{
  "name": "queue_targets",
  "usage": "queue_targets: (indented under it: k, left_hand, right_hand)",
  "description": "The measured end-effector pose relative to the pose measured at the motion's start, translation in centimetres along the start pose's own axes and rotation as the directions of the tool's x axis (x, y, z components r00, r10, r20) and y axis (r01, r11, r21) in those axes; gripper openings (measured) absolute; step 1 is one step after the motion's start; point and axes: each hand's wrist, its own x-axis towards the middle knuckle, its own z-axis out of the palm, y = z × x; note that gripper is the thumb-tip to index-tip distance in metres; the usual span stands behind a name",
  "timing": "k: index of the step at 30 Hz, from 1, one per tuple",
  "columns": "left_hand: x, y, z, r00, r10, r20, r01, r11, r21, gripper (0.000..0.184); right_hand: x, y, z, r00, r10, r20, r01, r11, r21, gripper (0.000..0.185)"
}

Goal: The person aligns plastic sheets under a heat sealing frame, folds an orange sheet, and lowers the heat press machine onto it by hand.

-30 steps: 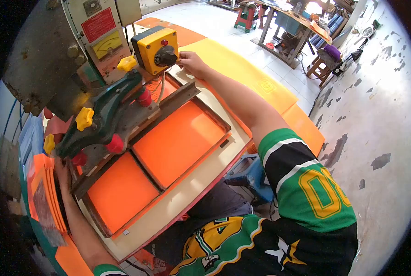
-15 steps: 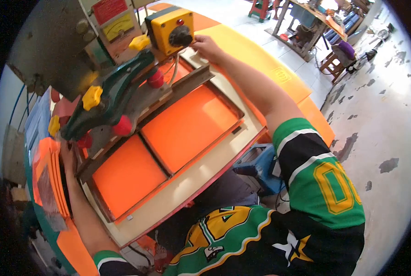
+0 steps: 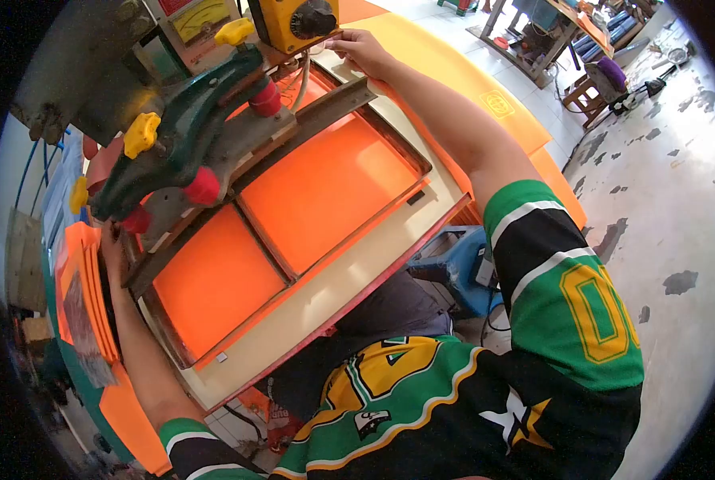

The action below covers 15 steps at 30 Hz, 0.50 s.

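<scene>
Bright orange sheet (image 3: 333,192) fills the openings of a dark metal frame (image 3: 253,240), which lies on a cream board (image 3: 349,276). My right hand (image 3: 361,52) is at the board's far right, below the yellow control box (image 3: 297,22). Its fingers are curled, and what they grip is hidden. At the left end of the frame is my left hand (image 3: 114,244), beside a stack of orange sheets (image 3: 93,280); its fingers are mostly out of sight. Over the frame's far side stands a dark green machine bracket (image 3: 189,132) with yellow knobs and red feet.
A yellow sheet (image 3: 453,76) extends beyond my right arm. Below the board's right side is a blue stool (image 3: 457,276). A wooden workbench (image 3: 525,40) and a brown stool (image 3: 585,96) stand farther back on the right.
The board, frame and machine appear shifted up and slightly left in view. Both hands stay near the same ends of the frame, the right one now slightly higher in the picture.
</scene>
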Motion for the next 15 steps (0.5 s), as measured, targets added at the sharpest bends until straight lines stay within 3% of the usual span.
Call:
queue_targets:
  k: [2,15]
  left_hand:
    - [-0.1,0.1,0.0,1.000,0.009,0.023,-0.007,0.997,-0.080,0.038]
    - [0.0,-0.4,-0.1,1.000,-0.017,-0.011,0.015,0.993,-0.120,0.042]
  right_hand:
    - [-0.2,0.0,0.1,1.000,-0.016,-0.015,0.016,1.000,0.014,0.024]
    - [0.8,0.9,-0.3,1.000,-0.016,-0.009,0.016,0.999,0.036,0.023]
